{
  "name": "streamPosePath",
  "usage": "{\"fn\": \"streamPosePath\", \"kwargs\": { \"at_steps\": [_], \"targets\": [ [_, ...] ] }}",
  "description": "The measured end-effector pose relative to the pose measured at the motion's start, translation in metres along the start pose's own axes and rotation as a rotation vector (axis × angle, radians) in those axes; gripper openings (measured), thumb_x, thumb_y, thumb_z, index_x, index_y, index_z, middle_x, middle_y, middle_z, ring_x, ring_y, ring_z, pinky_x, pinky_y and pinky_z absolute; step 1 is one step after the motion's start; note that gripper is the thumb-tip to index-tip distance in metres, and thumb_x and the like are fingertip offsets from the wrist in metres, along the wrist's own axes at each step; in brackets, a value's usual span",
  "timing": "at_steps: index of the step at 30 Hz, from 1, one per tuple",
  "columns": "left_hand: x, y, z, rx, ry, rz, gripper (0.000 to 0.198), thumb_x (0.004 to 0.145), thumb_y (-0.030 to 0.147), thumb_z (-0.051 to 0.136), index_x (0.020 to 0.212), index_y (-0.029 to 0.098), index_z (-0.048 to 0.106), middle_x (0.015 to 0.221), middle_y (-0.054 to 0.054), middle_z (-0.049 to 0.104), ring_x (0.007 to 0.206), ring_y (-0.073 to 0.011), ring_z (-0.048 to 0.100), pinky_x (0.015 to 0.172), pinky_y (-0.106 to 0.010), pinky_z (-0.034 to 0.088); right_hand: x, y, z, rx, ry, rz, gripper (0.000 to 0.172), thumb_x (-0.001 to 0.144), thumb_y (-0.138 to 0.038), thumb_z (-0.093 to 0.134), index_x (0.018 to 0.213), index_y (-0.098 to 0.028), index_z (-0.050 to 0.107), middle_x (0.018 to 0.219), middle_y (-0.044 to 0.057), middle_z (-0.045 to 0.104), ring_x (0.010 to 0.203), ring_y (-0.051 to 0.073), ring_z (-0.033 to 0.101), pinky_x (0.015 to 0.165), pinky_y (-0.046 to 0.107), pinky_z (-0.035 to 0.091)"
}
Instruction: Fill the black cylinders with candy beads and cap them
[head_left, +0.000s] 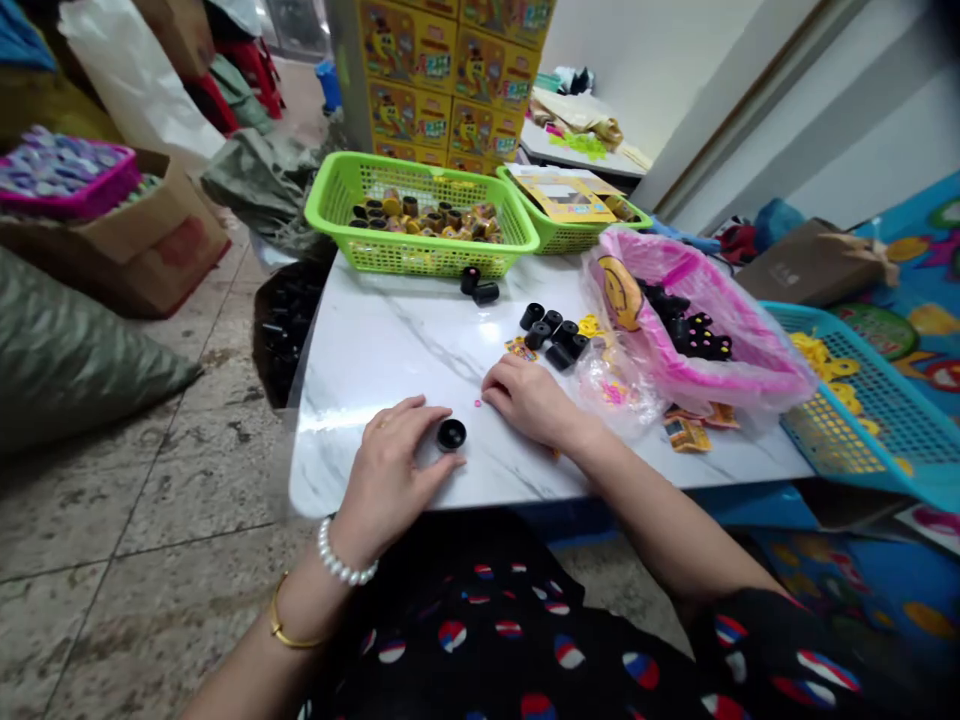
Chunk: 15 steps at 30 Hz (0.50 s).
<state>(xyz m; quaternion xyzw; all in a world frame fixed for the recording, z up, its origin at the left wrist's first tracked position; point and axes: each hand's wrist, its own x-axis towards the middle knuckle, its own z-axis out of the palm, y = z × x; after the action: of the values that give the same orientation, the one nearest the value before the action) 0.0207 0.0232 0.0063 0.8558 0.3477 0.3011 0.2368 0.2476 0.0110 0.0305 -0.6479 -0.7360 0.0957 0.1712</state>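
Near the table's front edge my left hand (394,455) has its thumb and index finger around a small black plastic cup (451,434), which stands with its hollow side up. My right hand (534,398) lies on the table to the right, its fingers curled and close together; whatever may be under them is hidden. A tiny pink piece (478,403) lies just left of its fingertips. Beyond that hand are several black cylinders (538,335), some upright and some on their sides. Yellow pieces (589,325) and a clear bag with pink bits (615,393) lie beside them.
A green basket (420,262) of black and yellow parts stands at the back, with two black cylinders (485,292) before it. At right are a pink-lined basket (720,385) of black pieces and a blue basket (847,445) of yellow rings. Stacked yellow boxes (450,80) rise behind.
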Motion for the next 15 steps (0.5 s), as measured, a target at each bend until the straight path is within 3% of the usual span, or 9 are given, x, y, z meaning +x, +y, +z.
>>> {"fn": "streamPosePath", "kwargs": {
  "at_steps": [5,8,15],
  "targets": [
    [-0.005,0.000,0.000,-0.020,0.057,0.054,0.037,0.077,0.022,0.074,0.111,0.017,0.061,0.109,-0.007,0.071,0.118,-0.0288,0.057,0.103,-0.048,0.040,-0.028,-0.023,0.002,0.020,-0.009,0.004,0.013,0.090,-0.019,0.057,0.083,-0.017,0.068,0.083,0.005,0.064,0.078,0.017,0.061,0.074,0.028,0.046],
    [-0.007,-0.001,0.003,-0.009,0.072,0.067,0.030,0.079,0.019,0.071,0.108,0.017,0.061,0.107,-0.006,0.071,0.117,-0.0276,0.057,0.104,-0.047,0.039,-0.044,-0.033,0.012,0.102,0.065,-0.002,0.010,0.088,-0.018,0.061,0.082,-0.018,0.069,0.080,0.003,0.065,0.077,0.015,0.061,0.072,0.027,0.046],
    [-0.007,-0.004,0.005,-0.016,0.082,0.068,0.036,0.078,0.021,0.072,0.112,0.017,0.060,0.112,-0.006,0.070,0.120,-0.0276,0.055,0.106,-0.048,0.038,-0.054,-0.027,0.009,0.147,0.198,0.048,0.016,0.091,-0.018,0.057,0.097,-0.018,0.071,0.081,0.004,0.069,0.077,0.015,0.064,0.073,0.027,0.049]
  ]
}}
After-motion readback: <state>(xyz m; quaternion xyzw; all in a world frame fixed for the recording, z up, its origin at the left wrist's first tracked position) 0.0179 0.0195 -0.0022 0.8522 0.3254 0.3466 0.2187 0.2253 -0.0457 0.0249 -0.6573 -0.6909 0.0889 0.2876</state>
